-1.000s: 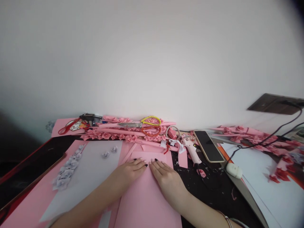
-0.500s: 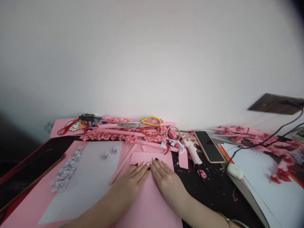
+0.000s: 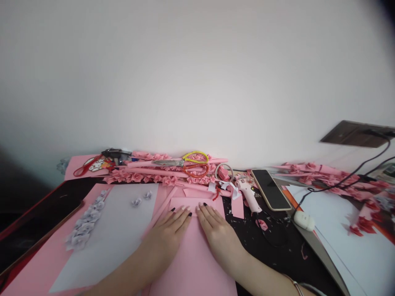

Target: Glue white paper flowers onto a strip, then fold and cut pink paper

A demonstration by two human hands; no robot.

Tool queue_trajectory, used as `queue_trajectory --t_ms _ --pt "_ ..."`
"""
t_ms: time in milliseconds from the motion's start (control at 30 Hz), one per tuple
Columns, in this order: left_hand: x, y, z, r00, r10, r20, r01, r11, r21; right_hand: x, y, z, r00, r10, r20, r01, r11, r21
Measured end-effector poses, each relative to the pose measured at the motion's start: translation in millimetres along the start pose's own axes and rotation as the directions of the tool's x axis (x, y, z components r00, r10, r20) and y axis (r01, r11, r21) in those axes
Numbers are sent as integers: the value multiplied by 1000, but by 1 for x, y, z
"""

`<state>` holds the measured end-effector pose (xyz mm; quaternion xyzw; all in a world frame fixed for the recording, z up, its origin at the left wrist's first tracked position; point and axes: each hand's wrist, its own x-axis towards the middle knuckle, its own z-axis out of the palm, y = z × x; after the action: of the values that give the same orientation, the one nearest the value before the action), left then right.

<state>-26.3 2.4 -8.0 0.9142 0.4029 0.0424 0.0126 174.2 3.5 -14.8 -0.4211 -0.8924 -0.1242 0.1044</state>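
Note:
A pink sheet of paper (image 3: pixel 193 263) lies in front of me, its far end folded over into a flat band (image 3: pixel 188 202). My left hand (image 3: pixel 169 234) rests flat on the left part of the fold, fingers stretched forward. On the right part of the fold my right hand (image 3: pixel 217 234) lies flat too, fingertips pointing away from me. Between the two hands a strip of pink paper shows. Left of my left hand is a thin rolled pink paper tube (image 3: pixel 160 211), partly hidden by that hand.
Scissors (image 3: pixel 196 162) lie on pink paper flowers (image 3: pixel 132 177) along the wall. To the right are a glue gun (image 3: pixel 249 195), a phone (image 3: pixel 271 191), a white earbud case (image 3: pixel 304 220) and cables. White paper (image 3: pixel 123 238) with pale flowers (image 3: pixel 84 230) is at left.
My left hand has slid slightly left along the fold, widening the gap between the hands. My right hand has hardly moved.

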Motion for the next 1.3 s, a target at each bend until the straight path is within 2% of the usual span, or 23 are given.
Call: queue_trajectory --t_ms 200,867,1067,1300 --pt "0 -1 -1 999 -35 8 35 999 -8 1 0 -1 999 1 -37 0 1000 13" --pt "2 0 -8 987 -72 142 88 990 -110 3 -5 -5 999 12 40 -14 999 49" --pt "3 2 -8 989 -78 123 89 992 -89 3 -6 -5 997 22 72 -26 998 56" --pt "2 2 -2 995 -76 59 80 995 -63 3 -8 -3 999 35 34 -36 999 33"
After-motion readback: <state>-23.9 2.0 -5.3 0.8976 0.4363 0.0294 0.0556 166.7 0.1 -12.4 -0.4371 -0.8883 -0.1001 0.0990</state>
